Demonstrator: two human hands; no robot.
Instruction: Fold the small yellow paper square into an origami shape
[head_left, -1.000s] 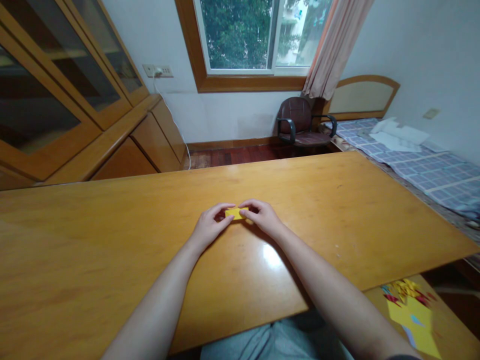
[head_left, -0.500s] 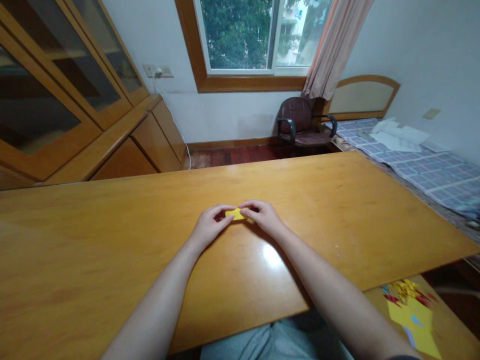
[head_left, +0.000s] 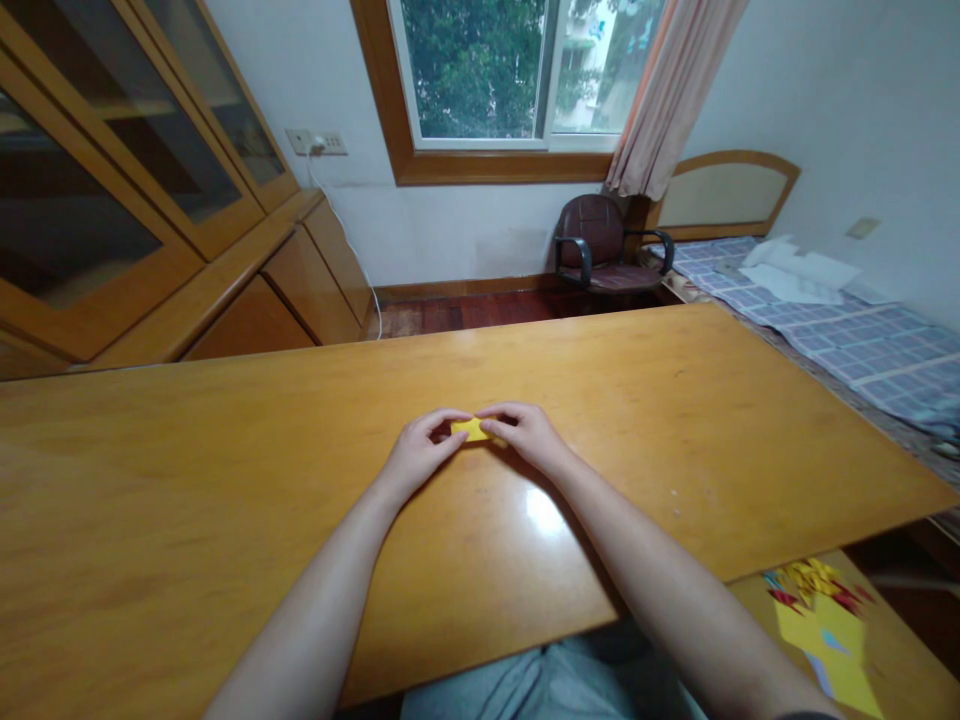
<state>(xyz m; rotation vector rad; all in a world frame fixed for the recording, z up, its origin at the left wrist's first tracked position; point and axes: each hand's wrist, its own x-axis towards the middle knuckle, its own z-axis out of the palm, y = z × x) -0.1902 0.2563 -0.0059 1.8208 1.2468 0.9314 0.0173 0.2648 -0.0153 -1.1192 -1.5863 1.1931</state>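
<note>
Yellow paper strip (head_left: 470, 431), small and oblong, pinched between two bare hands over the wooden tabletop (head_left: 225, 480), between its far and near edges, well apart from the far right corner. Cannot tell whether the strip's lower edge meets the wood.

Left hand (head_left: 421, 449): closed on the strip's left end, thumb at the near face, index finger curved to the far side. Right hand (head_left: 529, 434): same pinch at the right end. The two index fingertips almost meet along the strip's far edge. Likely reason for the paired grip: paper this slight would bend or slip under one hand; held at either end, it lies straight with its middle in sight. Both forearms reach in across the near edge; whether they rest on the wood, cannot tell.

Below the near right edge, a lower wooden surface (head_left: 896, 650) bears yellow sheets (head_left: 855, 685) with pale blue pieces (head_left: 832, 640), and beyond them a heap of small yellow and red bits (head_left: 814, 578), perhaps folded paper. Set beside the right arm, probably for easy reach, apart from the handwork.

Past the far edge: brown armchair (head_left: 592, 232).
</note>
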